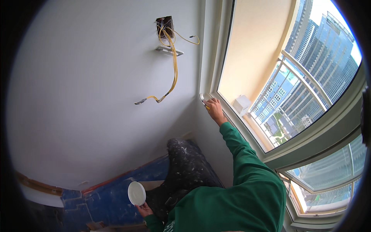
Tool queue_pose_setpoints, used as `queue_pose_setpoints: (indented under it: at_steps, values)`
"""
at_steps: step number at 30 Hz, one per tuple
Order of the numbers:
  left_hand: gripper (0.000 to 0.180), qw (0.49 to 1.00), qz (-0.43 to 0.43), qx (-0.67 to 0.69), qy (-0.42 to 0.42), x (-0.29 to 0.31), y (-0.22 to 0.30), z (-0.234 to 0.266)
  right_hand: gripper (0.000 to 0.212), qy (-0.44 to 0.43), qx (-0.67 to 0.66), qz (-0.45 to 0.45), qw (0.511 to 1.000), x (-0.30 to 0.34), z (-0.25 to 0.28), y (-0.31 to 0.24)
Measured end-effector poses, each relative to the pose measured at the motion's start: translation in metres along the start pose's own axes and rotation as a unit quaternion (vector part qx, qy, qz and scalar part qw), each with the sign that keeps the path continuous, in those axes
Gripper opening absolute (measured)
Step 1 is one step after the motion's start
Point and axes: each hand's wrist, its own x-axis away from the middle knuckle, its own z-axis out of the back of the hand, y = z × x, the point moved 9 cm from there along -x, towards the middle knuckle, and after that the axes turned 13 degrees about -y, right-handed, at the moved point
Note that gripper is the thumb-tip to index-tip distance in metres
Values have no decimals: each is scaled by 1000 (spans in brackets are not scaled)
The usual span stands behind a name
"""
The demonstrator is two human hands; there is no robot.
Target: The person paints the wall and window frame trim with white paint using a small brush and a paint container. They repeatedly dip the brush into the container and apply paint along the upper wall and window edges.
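1. A smooth, matte white wall point(89, 89) fills most of the view, its flat surface broken only by an open electrical box point(164, 22) high up.
2. A curved window point(309, 96) of clear glass in pale, glossy frames runs along the right side, with tall glass towers beyond it.
3. A soft green sleeve point(247, 170) reaches from the lower edge up to the window frame's inner corner.
4. A dark, paint-speckled trouser leg point(189, 166) bends below the wall, above a blue floor covering point(112, 193) with a creased, patchy surface.
5. Thin yellow cables point(174, 65) hang from the box in loose loops, ending in bare tips against the wall.
6. The right hand point(214, 109) is closed around a small tool point(203, 97) with a whitish head, pressed where the wall meets the window frame; what kind of tool it is cannot be told.
7. The left hand point(145, 209), low near the knee, grips a round, flat white lid-like disc point(136, 193) by its lower edge, fingers curled beneath it.
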Motion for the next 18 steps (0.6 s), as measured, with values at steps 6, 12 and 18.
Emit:
queue_pose_setpoints:
  at_steps: [6,12,18]
  values:
    - [57,1000,-9,-1,-20,-8,-2,19,23,-28,22,-4,999,-20,9,0]
    - [56,1000,-28,2,-8,-14,-4,21,26,167,-11,12,986,-41,143,-39]
    - [59,994,-30,-61,-84,3,27,-83,19,265,-312,33,912,9,259,-100]
